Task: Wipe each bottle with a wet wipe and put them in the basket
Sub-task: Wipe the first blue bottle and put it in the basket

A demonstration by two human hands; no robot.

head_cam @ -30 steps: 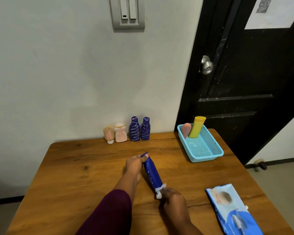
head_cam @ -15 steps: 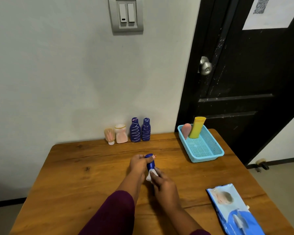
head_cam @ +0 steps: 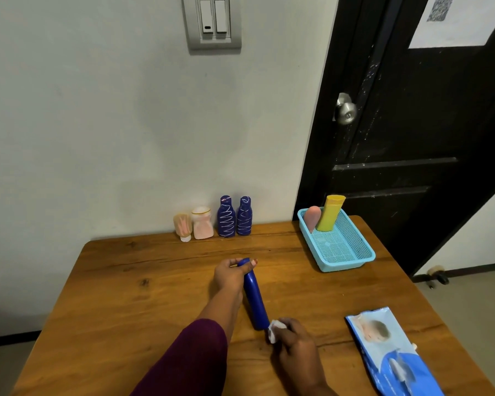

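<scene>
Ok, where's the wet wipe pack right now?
In the head view, the blue plastic pack of wet wipes lies at the near right corner of the wooden table, right of the right hand.

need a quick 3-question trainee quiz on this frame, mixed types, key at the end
1. How many bottles stand in the basket?
2. True or false: the right hand holds the wet wipe at the near end of the blue bottle.
3. Which hand grips the blue bottle's far end? A) left hand B) right hand C) neither

Key: 1) two, the yellow bottle and the pink bottle. 2) true. 3) A.
</scene>
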